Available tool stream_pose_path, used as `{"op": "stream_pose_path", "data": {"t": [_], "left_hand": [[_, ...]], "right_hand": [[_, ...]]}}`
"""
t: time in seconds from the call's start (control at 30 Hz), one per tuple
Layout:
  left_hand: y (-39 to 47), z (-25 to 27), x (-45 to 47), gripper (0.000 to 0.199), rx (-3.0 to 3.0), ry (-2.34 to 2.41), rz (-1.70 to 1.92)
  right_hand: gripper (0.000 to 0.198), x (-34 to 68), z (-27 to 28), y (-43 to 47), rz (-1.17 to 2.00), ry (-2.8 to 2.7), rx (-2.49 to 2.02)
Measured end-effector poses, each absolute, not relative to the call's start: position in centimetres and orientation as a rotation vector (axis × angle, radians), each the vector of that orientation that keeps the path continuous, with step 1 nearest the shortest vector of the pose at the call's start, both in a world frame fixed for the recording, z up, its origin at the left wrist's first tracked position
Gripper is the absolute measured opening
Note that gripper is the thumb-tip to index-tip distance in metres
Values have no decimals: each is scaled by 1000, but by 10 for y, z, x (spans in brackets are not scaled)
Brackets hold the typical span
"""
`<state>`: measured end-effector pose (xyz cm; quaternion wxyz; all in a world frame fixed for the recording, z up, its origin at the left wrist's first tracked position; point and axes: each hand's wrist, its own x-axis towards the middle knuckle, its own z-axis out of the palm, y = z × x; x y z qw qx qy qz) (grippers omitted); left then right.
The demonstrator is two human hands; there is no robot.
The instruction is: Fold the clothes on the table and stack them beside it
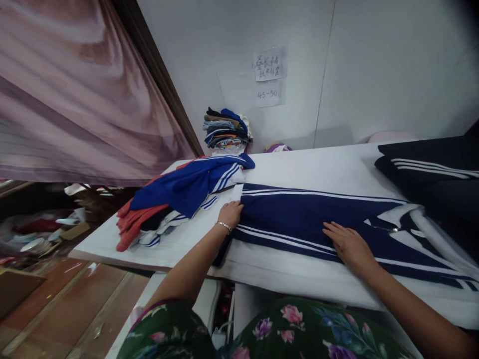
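A navy jacket (292,214) with white double stripes along both long edges lies flat across the table. Its collar end, with a zip pull and white lining, is on the right. My left hand (230,214), with a bracelet at the wrist, is at the jacket's left end, its fingers closed on the edge; the fingertips are partly hidden. My right hand (349,247) rests palm down on the lower striped side, fingers stretched out and holding nothing.
Loose blue, red and white clothes (179,189) are heaped on the left of the white table (299,164). Behind them stands a folded clothes stack (226,130). Black striped garments (437,184) lie at the right. A pink curtain (82,94) hangs at the left.
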<state>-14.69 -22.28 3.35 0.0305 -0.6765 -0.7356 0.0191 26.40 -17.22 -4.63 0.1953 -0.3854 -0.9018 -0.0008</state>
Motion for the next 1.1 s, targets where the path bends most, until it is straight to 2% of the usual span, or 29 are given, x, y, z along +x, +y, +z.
{"op": "stream_pose_path", "data": {"t": [0.17, 0.23, 0.3, 0.4, 0.53, 0.73, 0.9, 1.1], "left_hand": [[-213, 45, -145, 64, -2050, -2468, 18], [-204, 48, -138, 62, -2042, -2451, -74], [-194, 47, -128, 52, -2065, -2345, -131], [-184, 35, -120, 52, -2075, -2246, -35], [-180, 14, -125, 58, -2066, -2268, 165], [-175, 9, -137, 57, -2083, -2323, 136], [-165, 29, -156, 51, -1868, -2592, -188], [-157, 38, -188, 56, -1529, -3016, -434]], "right_hand": [[41, 256, -25, -175, 127, -2511, -939], [39, 248, -7, -172, 174, -2470, -903], [39, 238, 10, -163, 183, -2427, -925], [46, 222, 22, -144, 152, -2415, -1040], [58, 210, 3, -124, 229, -2575, -1287], [66, 211, -22, -125, 304, -2632, -1372], [62, 214, -26, -125, 276, -2590, -1346], [62, 216, -40, -123, 182, -2555, -1302]]}}
